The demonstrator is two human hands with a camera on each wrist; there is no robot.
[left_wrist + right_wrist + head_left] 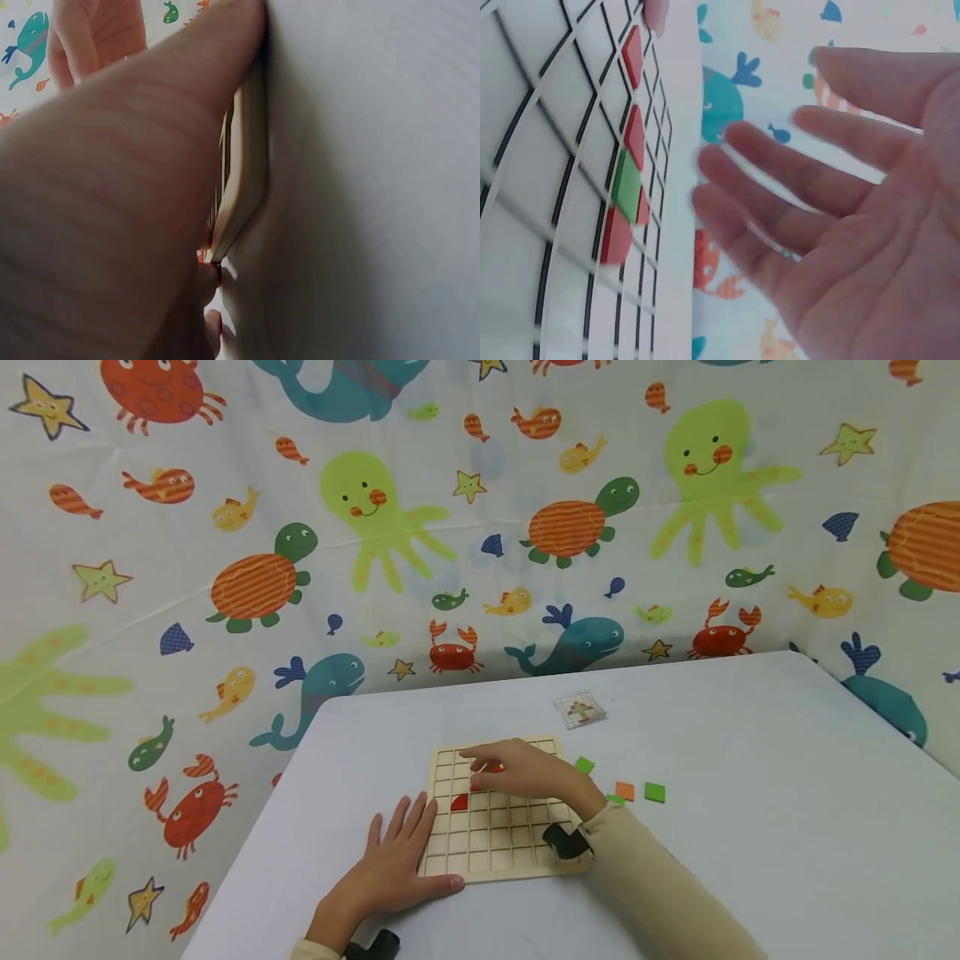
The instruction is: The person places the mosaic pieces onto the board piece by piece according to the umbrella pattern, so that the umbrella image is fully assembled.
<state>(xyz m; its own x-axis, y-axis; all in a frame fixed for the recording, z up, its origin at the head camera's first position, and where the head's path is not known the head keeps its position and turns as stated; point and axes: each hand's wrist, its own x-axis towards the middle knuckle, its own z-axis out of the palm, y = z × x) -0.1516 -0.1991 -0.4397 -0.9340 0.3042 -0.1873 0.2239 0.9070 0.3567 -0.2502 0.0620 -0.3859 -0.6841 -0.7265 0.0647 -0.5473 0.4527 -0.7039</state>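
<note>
A square wooden grid board (491, 841) lies on the white table. My left hand (396, 870) rests at its near left corner, fingers spread along the left side and thumb at the near edge. Over the board's upper middle hovers my right hand (517, 770). The right wrist view shows its fingers (780, 161) loosely extended and holding nothing. Under it, red pieces (634, 139) and a green tile (626, 184) sit in the cells. One red piece with a curved side (459, 803) shows left of the right hand; others are partly hidden behind the fingers.
To the right of the board lie loose green tiles (655, 792) and an orange tile (625, 791). Behind it is a small card (580, 709) with a gridded picture. A sea-animal curtain (480, 568) hangs at the table's far edge.
</note>
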